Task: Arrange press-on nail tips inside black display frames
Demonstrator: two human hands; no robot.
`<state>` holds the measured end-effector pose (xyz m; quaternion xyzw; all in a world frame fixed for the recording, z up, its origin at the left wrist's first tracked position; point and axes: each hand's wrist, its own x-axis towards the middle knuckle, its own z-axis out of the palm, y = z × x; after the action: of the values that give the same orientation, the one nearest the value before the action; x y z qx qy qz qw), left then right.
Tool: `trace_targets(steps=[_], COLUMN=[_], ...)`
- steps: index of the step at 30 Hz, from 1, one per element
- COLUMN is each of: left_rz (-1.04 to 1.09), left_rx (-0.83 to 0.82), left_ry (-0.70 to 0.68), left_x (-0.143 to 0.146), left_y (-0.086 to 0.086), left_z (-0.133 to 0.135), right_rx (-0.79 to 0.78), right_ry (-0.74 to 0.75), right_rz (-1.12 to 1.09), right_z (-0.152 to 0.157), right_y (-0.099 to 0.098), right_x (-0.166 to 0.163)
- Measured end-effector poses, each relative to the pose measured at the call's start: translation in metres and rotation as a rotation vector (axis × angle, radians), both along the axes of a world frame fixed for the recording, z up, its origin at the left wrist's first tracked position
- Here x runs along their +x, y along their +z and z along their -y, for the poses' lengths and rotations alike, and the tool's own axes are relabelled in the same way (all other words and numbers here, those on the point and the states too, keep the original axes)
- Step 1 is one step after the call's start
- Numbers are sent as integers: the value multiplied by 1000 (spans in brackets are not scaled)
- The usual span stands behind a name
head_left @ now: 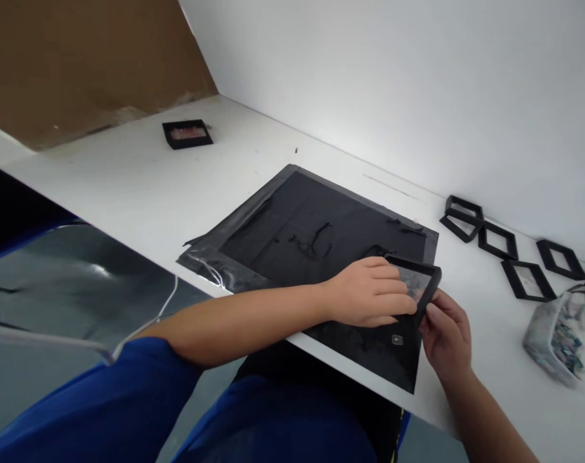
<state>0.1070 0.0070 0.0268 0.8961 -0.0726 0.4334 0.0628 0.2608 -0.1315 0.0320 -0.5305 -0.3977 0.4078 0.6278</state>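
Left hand (369, 292) grips small black frame (425, 278) from above, right hand (446, 334) pinches its lower corner, above black mat's (297, 218) right edge. Judged light, rim stiff, clear film delicate: hold by rim.

One head-worn camera — facing forward and down, close above the white table (128, 186).

Black frame (417, 280) with grey-clear film, black mat (311, 238) — white table (138, 186), blue sleeve (128, 399), brown cardboard (80, 58).
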Motion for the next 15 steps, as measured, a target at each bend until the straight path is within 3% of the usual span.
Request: trace_targets(steps=[6,10,15], left_rz=[-7,96,178], left_rx=[41,64,-265], left_ry=[-77,-155,-67], left_x=[4,8,10], left_y=[0,0,2], left_z=[2,8,13], right_rx=[-21,10,71], right_ry=[79,97,125], right_rz=[-92,-117,-89], right_z=[-3,-1,6], right_y=[4,8,9], right_x=[4,7,7])
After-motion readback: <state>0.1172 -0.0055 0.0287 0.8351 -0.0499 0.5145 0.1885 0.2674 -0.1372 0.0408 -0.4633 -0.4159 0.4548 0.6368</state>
